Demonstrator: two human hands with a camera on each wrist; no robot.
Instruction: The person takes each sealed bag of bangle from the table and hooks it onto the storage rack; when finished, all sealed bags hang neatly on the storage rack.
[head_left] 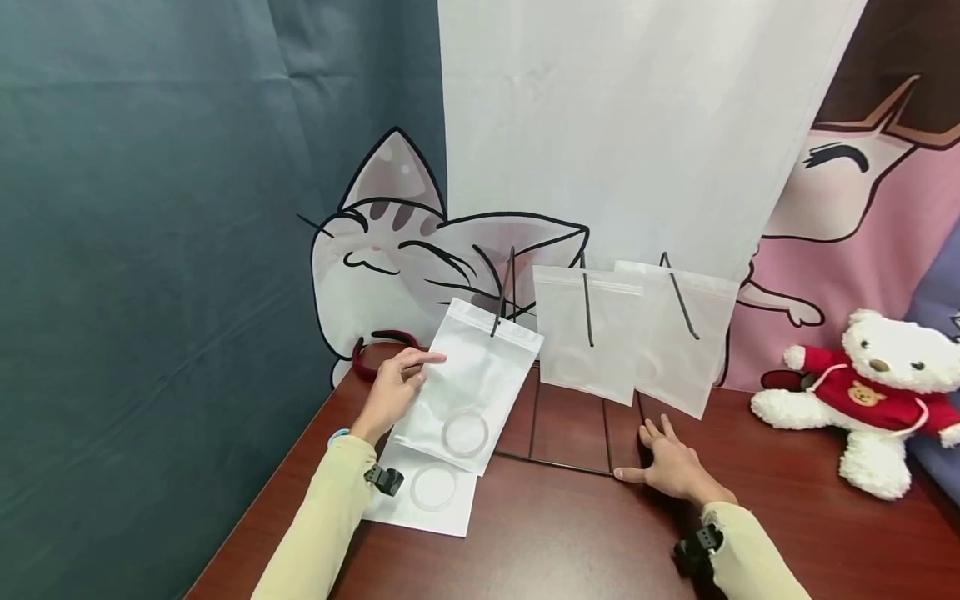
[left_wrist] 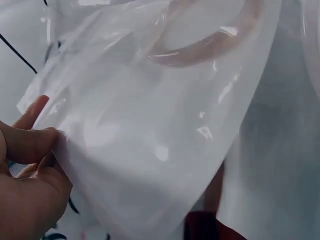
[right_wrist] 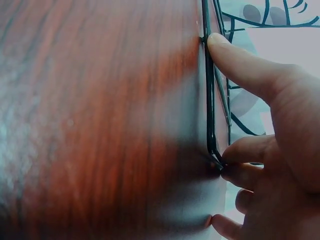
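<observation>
My left hand (head_left: 396, 392) pinches the left edge of a frosted zip bag (head_left: 472, 371) between thumb and fingers. The bag's top overlaps the left hook of a black wire rack (head_left: 570, 467), and a pale ring-shaped bangle (left_wrist: 200, 50) shows inside it. Partly behind it, a similar bag with a ring (head_left: 457, 521) lies on the table. On the rack's other hooks hang a middle bag (head_left: 577, 321) and a right bag (head_left: 686, 342). With fingers spread, my right hand (head_left: 671, 467) touches the rack's front corner, its thumb on the front wire (right_wrist: 209, 100).
A dark red headband (head_left: 363, 367) lies at the table's back left. At the right sits a white teddy bear (head_left: 870, 392) in a red hoodie. Printed curtains (head_left: 600, 125) hang behind the brown table (head_left: 570, 542).
</observation>
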